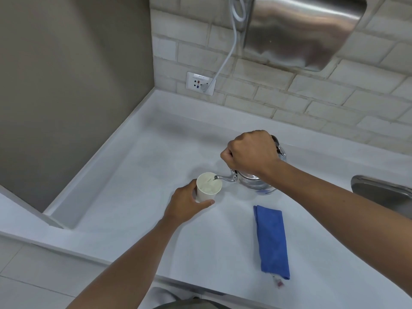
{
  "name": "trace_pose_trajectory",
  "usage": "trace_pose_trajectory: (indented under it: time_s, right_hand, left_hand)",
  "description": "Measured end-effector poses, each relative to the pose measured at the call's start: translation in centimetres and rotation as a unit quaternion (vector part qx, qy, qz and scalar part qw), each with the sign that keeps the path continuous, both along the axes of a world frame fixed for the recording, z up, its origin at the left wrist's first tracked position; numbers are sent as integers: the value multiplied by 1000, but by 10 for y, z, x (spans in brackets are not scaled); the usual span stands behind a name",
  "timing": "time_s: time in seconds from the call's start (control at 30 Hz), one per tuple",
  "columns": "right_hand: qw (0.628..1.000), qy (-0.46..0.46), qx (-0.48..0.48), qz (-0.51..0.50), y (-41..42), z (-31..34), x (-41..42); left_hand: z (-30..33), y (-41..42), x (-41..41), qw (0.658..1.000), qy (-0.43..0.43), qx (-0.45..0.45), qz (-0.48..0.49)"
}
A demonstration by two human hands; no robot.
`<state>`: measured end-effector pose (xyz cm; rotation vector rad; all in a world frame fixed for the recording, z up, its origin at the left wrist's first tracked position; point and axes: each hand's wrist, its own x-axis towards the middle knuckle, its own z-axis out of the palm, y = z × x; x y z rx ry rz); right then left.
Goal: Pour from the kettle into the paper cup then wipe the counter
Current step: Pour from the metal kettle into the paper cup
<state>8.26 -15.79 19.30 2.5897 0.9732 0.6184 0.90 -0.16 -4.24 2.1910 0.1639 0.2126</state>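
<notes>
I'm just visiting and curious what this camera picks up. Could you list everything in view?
kettle: one, shiny metal, tilted with its spout over the cup
paper cup: one, white, on the counter left of the kettle
cloth: one, blue, folded, lying near the counter's front edge
counter: one, white
sink: one, metal, partly seen at the right edge
wall socket: one, white, with a white cable plugged in
hand dryer: one, steel, on the brick wall
left hand: grip around the cup
right hand: grip on the kettle's handle

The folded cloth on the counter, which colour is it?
Blue, seen clearly in the head view: cloth.
</notes>
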Motion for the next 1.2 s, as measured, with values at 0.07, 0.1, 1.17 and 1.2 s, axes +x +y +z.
trace_pose_trajectory:
  time_s: [0.07, 0.1, 1.17, 1.2]
  right_hand:
    - [1000, 1, -1, -2, 0, -1, 0]
    - [1000, 1, -1, -3, 0, -1, 0]
    - [1000, -13, 16, 18, -6, -7, 3]
    - [1000, -13, 17, 20, -6, -8, 3]
  left_hand:
    - [0, 0, 0, 1000, -3, -2, 0]
    - [0, 0, 0, 1000, -4, -3, -1]
    - [1, -1, 0, 1000, -1, -7, 6]
    - [1, -1, 0, 1000, 0, -5, 6]
